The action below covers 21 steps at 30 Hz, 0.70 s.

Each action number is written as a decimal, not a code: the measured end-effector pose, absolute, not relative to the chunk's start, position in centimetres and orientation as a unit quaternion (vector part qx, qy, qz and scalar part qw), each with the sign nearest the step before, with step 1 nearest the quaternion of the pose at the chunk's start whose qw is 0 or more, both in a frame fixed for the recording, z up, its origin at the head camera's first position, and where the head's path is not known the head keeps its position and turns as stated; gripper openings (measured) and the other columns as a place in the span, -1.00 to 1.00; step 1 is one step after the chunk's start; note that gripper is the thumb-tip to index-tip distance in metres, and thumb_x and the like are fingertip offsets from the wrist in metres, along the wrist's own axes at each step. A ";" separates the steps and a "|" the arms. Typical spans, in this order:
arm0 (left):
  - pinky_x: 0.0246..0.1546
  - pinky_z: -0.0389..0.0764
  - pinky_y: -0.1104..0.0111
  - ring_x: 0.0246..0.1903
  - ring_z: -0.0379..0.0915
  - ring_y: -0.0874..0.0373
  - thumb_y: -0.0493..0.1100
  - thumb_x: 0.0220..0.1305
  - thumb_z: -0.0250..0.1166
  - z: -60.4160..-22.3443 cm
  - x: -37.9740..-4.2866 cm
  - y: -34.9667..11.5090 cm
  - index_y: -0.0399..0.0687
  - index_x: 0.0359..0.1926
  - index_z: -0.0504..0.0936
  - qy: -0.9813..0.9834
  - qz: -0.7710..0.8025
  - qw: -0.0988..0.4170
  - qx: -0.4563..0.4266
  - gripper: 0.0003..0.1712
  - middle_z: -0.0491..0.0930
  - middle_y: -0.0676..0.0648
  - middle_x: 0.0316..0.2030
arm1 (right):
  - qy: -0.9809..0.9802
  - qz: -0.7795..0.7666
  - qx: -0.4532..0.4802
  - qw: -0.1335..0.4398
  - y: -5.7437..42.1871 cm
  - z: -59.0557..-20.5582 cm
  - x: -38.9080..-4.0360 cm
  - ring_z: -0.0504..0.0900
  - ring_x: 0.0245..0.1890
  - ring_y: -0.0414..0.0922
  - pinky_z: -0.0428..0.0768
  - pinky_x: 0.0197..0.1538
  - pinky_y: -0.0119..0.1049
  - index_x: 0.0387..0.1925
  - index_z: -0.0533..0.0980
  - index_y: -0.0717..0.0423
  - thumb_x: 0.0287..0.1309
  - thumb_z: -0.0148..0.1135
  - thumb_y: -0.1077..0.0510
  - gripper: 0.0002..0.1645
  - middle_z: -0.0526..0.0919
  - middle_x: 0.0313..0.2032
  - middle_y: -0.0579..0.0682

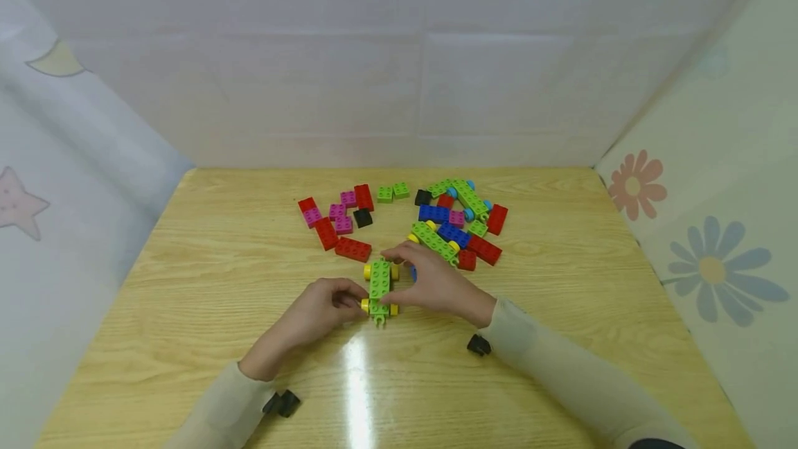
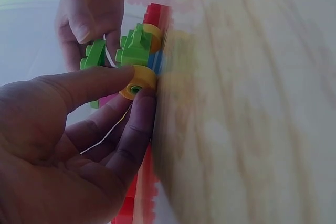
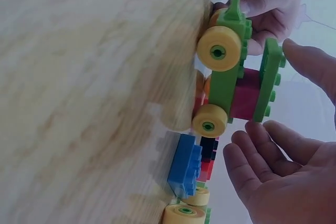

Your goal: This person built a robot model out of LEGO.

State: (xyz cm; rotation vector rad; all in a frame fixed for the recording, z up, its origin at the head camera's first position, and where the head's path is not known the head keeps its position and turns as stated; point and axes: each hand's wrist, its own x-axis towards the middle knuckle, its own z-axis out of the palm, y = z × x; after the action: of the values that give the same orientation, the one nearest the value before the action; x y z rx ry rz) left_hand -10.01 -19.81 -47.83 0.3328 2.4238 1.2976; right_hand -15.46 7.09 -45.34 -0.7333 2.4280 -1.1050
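A green wheeled car base (image 3: 223, 90) with yellow wheels stands on the table between both hands. On top of it sits a magenta brick (image 3: 245, 95), which carries a flat green brick (image 1: 379, 276). My left hand (image 1: 321, 310) pinches a yellow wheel (image 2: 142, 80) at the near end of the base, between thumb and fingers. Around the flat green brick, my right hand (image 1: 439, 283) is spread, with thumb and fingertips close to its two ends. In the right wrist view its fingers look relaxed and the palm shows.
Beyond the hands to the left lie red bricks (image 1: 352, 249), magenta bricks (image 1: 343, 224) and a black brick (image 1: 363, 217). Right of them are another yellow-wheeled base (image 1: 434, 240), a blue-wheeled base (image 1: 470, 198) and several loose bricks. A blue brick (image 3: 184, 163) lies near the right hand.
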 end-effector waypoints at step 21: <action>-0.08 0.73 0.42 -0.13 0.75 0.19 -0.19 0.47 0.49 -47.9 -10.0 -19.6 -0.13 0.08 0.81 0.861 0.461 0.184 0.108 -0.77 0.85 -0.03 -0.14 | 0.867 -0.431 -0.202 0.150 10.6 -43.9 -15.5 0.64 0.42 0.12 0.64 0.48 0.22 0.46 0.60 -0.15 0.26 0.70 -0.08 -0.22 0.67 0.41 -0.10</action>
State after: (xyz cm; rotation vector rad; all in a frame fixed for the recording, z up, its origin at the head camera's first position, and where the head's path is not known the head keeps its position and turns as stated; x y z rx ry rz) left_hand -10.00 -19.63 -47.90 0.3053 2.4287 1.2987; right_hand -15.47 10.64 -43.91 -0.5810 2.4903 -1.2375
